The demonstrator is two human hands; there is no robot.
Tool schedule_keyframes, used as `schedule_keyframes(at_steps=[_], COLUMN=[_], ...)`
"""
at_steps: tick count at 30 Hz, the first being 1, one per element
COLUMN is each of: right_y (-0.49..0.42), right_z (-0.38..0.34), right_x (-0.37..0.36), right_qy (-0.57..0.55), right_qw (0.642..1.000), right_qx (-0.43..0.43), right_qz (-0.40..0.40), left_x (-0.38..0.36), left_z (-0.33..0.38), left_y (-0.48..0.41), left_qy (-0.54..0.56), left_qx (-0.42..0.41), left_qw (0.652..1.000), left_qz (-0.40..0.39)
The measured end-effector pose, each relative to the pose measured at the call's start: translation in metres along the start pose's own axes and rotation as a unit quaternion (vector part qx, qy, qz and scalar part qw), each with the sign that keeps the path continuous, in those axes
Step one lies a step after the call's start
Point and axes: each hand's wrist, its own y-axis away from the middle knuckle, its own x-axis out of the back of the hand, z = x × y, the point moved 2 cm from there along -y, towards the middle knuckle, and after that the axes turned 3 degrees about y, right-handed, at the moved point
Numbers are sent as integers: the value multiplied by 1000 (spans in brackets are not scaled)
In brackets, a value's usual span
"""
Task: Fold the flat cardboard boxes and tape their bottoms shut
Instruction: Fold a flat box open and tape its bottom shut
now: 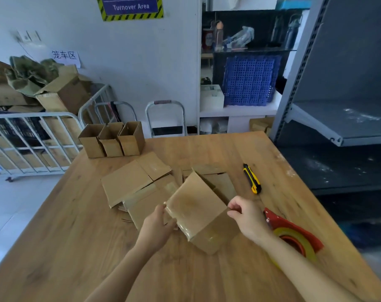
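A folded cardboard box (196, 205) lies tilted on the wooden table (76, 247), its taped bottom facing up and shiny with clear tape. My left hand (158, 225) grips its left edge. My right hand (247, 216) pinches its right corner. Flat cardboard boxes (130, 182) lie in a loose pile just behind and to the left. Three folded boxes (112, 139) stand upright in a row at the table's far left corner. A red tape dispenser (294, 234) with yellowish tape lies under my right forearm.
A yellow and black utility knife (252, 178) lies on the table to the right of the pile. A grey metal shelf (337, 118) stands past the right edge. A white cage cart (32, 144) with cartons stands to the left, and a step stool (165, 118) behind the table.
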Motion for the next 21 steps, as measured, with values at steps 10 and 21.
schedule_keyframes(at_steps=[10,21], right_y=[16,25], right_z=[-10,-3], right_x=[9,-5], right_qy=[141,128], right_qw=[984,966], right_qx=[103,216], right_qz=[-19,59], left_x=[1,3], left_z=[16,40], left_y=[16,-1], left_qy=[66,-157], left_qx=[-86,-31], left_qw=[994,984], left_qz=[-34,-82])
